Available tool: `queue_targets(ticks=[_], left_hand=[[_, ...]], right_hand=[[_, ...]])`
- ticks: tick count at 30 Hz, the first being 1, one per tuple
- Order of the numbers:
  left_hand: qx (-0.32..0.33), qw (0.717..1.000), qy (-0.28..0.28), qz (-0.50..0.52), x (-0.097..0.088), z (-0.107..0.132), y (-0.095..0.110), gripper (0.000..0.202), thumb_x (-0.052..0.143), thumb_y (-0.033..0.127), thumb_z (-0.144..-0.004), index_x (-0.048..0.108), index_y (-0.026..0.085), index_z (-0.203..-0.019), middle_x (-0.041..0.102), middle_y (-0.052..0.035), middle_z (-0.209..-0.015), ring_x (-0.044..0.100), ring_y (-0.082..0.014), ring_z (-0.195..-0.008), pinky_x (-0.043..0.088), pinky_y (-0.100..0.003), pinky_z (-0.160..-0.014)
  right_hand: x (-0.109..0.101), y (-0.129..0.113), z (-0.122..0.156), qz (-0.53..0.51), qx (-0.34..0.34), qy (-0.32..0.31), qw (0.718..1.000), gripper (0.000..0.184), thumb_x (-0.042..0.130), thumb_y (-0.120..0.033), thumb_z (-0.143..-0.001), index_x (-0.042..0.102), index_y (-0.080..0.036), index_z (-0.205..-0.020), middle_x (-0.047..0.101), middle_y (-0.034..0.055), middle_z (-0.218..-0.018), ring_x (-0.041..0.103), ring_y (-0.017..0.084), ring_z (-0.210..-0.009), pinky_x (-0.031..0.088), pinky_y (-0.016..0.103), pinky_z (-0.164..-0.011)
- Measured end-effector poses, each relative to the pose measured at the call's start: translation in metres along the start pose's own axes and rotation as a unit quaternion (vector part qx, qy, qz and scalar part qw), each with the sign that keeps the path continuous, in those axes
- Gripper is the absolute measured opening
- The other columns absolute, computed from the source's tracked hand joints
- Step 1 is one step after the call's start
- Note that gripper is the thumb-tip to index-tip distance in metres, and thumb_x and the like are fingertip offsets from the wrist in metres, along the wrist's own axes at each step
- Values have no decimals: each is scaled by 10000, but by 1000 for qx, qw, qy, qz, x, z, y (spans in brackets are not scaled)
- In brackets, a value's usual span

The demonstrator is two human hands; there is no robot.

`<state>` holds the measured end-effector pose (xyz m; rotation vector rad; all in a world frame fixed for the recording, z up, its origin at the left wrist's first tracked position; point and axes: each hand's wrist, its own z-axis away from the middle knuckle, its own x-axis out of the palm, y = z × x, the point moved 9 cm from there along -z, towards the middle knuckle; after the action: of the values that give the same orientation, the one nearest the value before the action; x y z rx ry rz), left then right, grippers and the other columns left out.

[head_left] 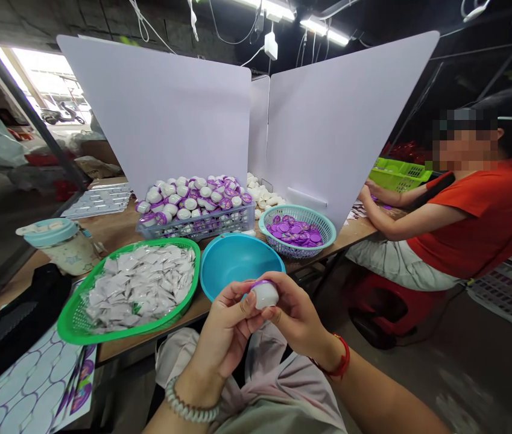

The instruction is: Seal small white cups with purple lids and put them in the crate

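Note:
Between my two hands, above my lap, is a small round white container with a purple rim (265,295). My left hand (233,322) grips its left side with thumb and fingers. From the right, my right hand (294,310) closes around it, fingers on top and thumb below. Just beyond my hands stands a blue bowl (242,256). A pale blue basket (265,232) of purple discs (294,231) is behind it to the right. Left of the bowl, a green basket (72,334) holds small white packets (142,283).
A clear bin (169,232) is heaped with white-and-purple containers (192,199). White dividers (160,114) rise behind it. At left are a lidded cup (63,247), a black cloth (20,319) and sticker sheets (20,386). A person in red (486,205) sits at right.

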<state>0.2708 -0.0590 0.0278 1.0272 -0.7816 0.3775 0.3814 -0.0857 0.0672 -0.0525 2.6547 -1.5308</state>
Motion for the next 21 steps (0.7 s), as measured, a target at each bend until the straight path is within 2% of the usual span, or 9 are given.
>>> queue_targets(ticks=[5, 9, 12, 15, 17, 19, 21], left_hand=[[11, 1000, -2, -3, -5, 0, 5, 507, 1098, 305, -440, 686, 154, -694, 773, 36, -813, 724, -104, -522, 584, -172, -440], [55, 998, 7, -12, -15, 1, 10, 540, 1080, 385, -503, 653, 161, -745, 749, 48, -835, 716, -86, -544, 570, -158, -461], [114, 990, 38, -79, -29, 1, 21, 526, 1011, 501, -638, 673, 178, -879, 754, 18, -902, 724, -94, -588, 584, -175, -505], [207, 959, 87, -174, -49, 4, 52, 605, 866, 678, -760, 678, 220, -1108, 771, -62, -1125, 776, -155, -711, 646, -264, -617], [280, 929, 124, -206, -70, 13, 83, 624, 832, 714, -774, 666, 249, -1155, 758, -77, -1235, 798, -179, -811, 667, -305, -751], [341, 891, 181, -238, -101, 30, 119, 579, 848, 687, -776, 664, 268, -1131, 774, -47, -1201, 801, -182, -891, 649, -286, -844], [363, 850, 252, -288, -138, 51, 150, 553, 849, 678, -777, 676, 269, -1107, 798, -30, -1096, 797, -204, -923, 640, -269, -819]], right_hand=[[7, -1, -6, -6, 1, -26, 1000, 423, 715, -557, -984, 617, -265, -1275, 720, 59, -1073, 688, 190, -926, 582, 281, -812], [14, 9, -12, -22, 14, -18, 999, 417, 746, -547, -964, 641, -256, -1244, 716, 52, -1028, 680, 174, -870, 577, 258, -769], [24, 23, -22, -11, 34, -40, 999, 462, 738, -588, -955, 652, -238, -1244, 727, 67, -1039, 693, 185, -873, 588, 271, -769], [31, 41, -47, 29, 52, -83, 995, 489, 757, -571, -946, 649, -240, -1289, 732, 54, -1016, 695, 178, -857, 587, 272, -755], [23, 50, -77, 59, 44, -72, 995, 490, 790, -502, -933, 618, -256, -1320, 729, 41, -1020, 696, 174, -866, 588, 278, -763], [5, 55, -117, 94, 13, -34, 995, 460, 810, -437, -905, 616, -256, -1281, 724, 52, -1088, 702, 188, -937, 595, 309, -819], [-16, 61, -164, 148, -16, 5, 989, 411, 830, -408, -847, 663, -236, -1181, 712, 72, -1148, 691, 218, -1019, 593, 356, -885]])
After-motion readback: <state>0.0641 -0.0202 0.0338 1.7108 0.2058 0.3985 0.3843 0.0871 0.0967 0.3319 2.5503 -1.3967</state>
